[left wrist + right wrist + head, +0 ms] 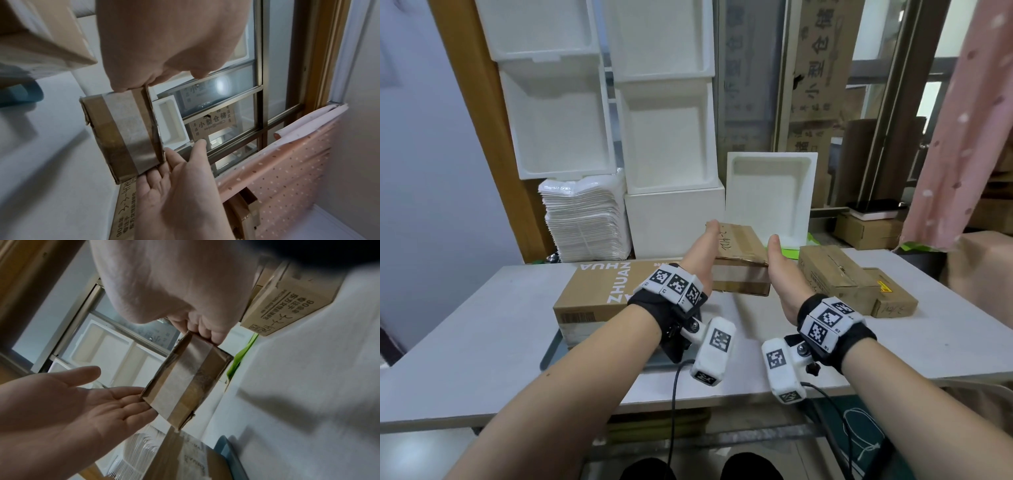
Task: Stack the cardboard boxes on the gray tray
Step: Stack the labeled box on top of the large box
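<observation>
A small taped cardboard box point(739, 260) hangs above the white table point(482, 342), pressed between my two hands. My left hand point(702, 253) lies flat against its left end and my right hand point(780, 270) against its right end, fingers straight, thumbs along the top. The left wrist view shows the box point(123, 134) with the right hand point(180, 186) flat on it. The right wrist view shows the box point(185, 382) touching the left hand's straight fingers point(123, 402). A long box printed ZHUAN point(599, 291) lies on the gray tray point(549, 353) at the left.
Two more cardboard boxes, a larger one point(832, 277) and a smaller one point(893, 298), sit on the table's right side. White foam boxes point(667, 137) and a pile of white trays point(585, 219) stand behind. A pink curtain point(962, 137) hangs at right.
</observation>
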### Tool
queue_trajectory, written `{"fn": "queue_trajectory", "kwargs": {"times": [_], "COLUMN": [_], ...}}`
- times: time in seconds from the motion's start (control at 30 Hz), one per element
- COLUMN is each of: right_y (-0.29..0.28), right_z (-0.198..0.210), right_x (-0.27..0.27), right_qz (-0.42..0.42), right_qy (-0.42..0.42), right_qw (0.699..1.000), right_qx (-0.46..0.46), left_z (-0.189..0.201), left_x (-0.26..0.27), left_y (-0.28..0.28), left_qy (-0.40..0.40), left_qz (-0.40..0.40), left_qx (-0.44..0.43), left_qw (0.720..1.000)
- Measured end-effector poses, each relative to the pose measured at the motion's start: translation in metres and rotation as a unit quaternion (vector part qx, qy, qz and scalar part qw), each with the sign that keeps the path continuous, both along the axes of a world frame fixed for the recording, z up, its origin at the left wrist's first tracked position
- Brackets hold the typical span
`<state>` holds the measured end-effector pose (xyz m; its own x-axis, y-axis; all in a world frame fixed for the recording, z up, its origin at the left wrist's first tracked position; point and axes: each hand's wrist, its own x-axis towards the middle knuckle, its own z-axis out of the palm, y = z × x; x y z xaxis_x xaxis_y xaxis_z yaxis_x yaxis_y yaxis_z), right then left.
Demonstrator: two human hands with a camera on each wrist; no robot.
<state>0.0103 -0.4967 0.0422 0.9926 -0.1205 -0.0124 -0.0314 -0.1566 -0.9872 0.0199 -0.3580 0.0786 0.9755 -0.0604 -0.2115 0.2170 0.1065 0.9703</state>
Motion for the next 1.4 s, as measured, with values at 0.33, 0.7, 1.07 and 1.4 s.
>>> {"fn": "queue_trajectory", "kwargs": {"times": [0.33,0.7,1.07,1.4], "right_y": [0.052,0.122,0.157,0.166], "right_z": [0.025,0.023,0.019,0.015], "right_x": [-0.023,-0.053,-0.075,-0.059], "right_qz": [0.071,0.122,0.101,0.090], "right_qy": [-0.059,-0.080,-0.101,-0.071], "right_qw": [0.996,0.989,0.984,0.993], "right_qx": [0.006,-0.026,-0.103,-0.032], "left_z": [0.021,0.007,0.013,0.002], "left_x": [-0.041,-0.058,-0.105,-0.092], "left_y": [0.053,0.123,0.149,0.170], "left_qy": [-0.037,-0.077,-0.104,-0.063], "left_qz": [0.052,0.126,0.145,0.134], "left_qx": [-0.018,-0.040,0.012,0.026], "left_qw": [0.998,0.988,0.984,0.989]}}
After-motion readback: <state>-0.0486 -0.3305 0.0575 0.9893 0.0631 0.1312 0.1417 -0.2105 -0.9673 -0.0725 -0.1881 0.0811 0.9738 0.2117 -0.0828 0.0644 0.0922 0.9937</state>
